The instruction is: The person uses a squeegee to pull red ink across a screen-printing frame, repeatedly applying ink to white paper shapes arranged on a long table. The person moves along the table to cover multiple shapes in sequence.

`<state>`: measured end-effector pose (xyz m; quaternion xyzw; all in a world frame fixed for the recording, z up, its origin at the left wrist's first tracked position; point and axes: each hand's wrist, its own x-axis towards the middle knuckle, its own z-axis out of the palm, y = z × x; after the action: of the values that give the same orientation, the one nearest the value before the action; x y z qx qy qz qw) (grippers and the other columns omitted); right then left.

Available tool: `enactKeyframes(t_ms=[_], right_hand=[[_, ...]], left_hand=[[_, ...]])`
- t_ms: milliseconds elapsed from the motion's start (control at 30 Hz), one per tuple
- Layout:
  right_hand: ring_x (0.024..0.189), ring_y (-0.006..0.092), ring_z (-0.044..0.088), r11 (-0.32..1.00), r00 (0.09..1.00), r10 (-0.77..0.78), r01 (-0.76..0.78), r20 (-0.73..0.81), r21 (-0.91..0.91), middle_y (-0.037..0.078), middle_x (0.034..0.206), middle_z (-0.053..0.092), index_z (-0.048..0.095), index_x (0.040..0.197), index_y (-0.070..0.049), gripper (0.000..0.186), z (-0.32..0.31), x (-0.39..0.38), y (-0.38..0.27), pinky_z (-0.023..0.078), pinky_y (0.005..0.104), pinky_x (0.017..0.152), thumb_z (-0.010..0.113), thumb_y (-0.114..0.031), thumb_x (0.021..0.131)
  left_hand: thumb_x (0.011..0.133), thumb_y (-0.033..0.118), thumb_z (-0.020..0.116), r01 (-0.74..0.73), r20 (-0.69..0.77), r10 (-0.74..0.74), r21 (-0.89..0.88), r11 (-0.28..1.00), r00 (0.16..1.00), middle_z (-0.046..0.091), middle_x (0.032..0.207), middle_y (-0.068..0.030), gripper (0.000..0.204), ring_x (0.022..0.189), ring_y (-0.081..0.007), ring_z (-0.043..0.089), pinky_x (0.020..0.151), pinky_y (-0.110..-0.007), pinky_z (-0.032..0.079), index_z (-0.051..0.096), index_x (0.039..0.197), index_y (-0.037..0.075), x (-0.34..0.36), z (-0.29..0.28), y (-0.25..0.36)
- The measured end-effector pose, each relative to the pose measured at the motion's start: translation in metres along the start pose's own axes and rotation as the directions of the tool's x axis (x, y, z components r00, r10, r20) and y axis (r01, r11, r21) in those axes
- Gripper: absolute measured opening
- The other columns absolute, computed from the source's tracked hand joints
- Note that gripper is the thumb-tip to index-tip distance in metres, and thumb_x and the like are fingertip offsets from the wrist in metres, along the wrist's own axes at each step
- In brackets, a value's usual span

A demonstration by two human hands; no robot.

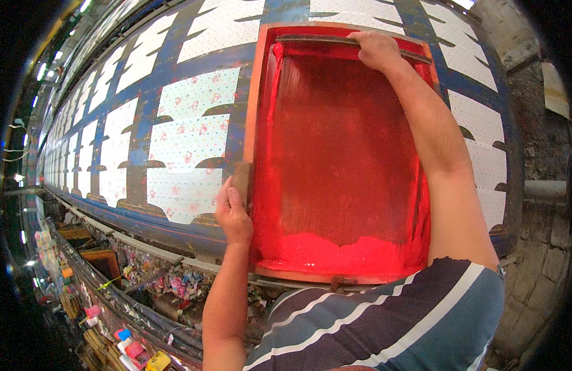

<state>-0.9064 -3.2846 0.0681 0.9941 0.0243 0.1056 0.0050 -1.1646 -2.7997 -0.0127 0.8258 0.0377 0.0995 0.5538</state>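
Note:
A screen printing frame point(251, 117) with a red-smeared mesh lies on the long table in front of me. Bright red ink point(335, 252) pools along its near end, and a thinner streak runs up its left side. At the far end, a long squeegee point(317, 39) spans the frame crosswise. My right hand point(377, 51) is closed on the squeegee, right of its middle, with that arm stretched over the frame's right side. My left hand point(234, 212) grips a wooden handle block point(242, 179) on the frame's left edge, fingers wrapped round it.
White cut fabric pieces point(190, 142) with small dots lie in rows on the dark blue table point(253, 43); several carry red motifs. Rags point(180, 281) fill a trough along the near left edge. Colourful containers point(134, 349) stand at lower left. A rough wall point(539, 154) is at right.

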Motion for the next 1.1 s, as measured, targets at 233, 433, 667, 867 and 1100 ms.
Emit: enactKeyframes(t_ms=[233,433,667,867,1100], right_hand=[[0.125,0.0383,0.076,0.996,0.984,-0.082,0.078,0.155,0.034,0.017,0.131,0.081,0.078,0.141,-0.022,0.055,-0.006,0.016,0.015,0.06,0.0549,0.108,0.06,-0.005,0.092],[0.12,0.0417,0.077,0.992,0.965,-0.092,0.067,0.245,0.109,0.02,0.126,0.081,0.08,0.137,-0.018,0.052,-0.025,-0.018,-0.001,0.062,0.057,0.104,0.064,-0.008,0.088],[0.114,0.0416,0.079,0.985,0.938,-0.164,0.139,0.304,0.103,0.019,0.121,0.083,0.081,0.129,-0.017,0.046,-0.063,-0.139,-0.063,0.063,0.0574,0.101,0.066,-0.011,0.086],[0.116,0.0398,0.079,0.988,0.917,-0.113,0.065,0.383,0.137,0.016,0.121,0.083,0.081,0.127,-0.019,0.042,-0.104,-0.26,-0.13,0.063,0.0569,0.101,0.068,-0.013,0.088],[0.111,0.0367,0.079,0.985,0.932,-0.107,0.051,0.347,0.167,0.012,0.114,0.081,0.082,0.127,-0.021,0.042,-0.124,-0.391,-0.192,0.063,0.0541,0.095,0.07,-0.008,0.089]], left_hand=[[0.123,0.035,0.053,0.031,-0.003,-0.031,-0.004,1.0,1.0,0.072,0.143,-0.0231,0.053,0.134,-0.0322,0.067,0.119,-0.044,0.05,0.068,0.148,-0.009,0.001,-0.001,0.004],[0.123,0.033,0.052,-0.003,0.003,0.003,0.088,0.996,1.0,0.076,0.138,-0.0236,0.051,0.132,-0.0333,0.069,0.118,-0.043,0.051,0.068,0.145,-0.01,0.002,0.0,0.016],[0.122,0.033,0.053,-0.012,0.012,0.011,0.12,0.993,1.0,0.076,0.139,-0.0257,0.049,0.13,-0.035,0.072,0.115,-0.044,0.053,0.071,0.141,-0.008,0.01,0.001,0.013],[0.121,0.037,0.056,-0.099,-0.021,0.1,0.052,0.994,0.995,0.082,0.125,-0.0224,0.049,0.118,-0.0347,0.077,0.106,-0.045,0.057,0.073,0.138,-0.005,0.007,0.001,0.011],[0.118,0.04,0.061,0.01,0.077,-0.008,-0.036,0.999,0.997,0.081,0.129,-0.0222,0.051,0.122,-0.0366,0.076,0.108,-0.045,0.056,0.073,0.141,-0.003,0.011,0.0,0.003]])
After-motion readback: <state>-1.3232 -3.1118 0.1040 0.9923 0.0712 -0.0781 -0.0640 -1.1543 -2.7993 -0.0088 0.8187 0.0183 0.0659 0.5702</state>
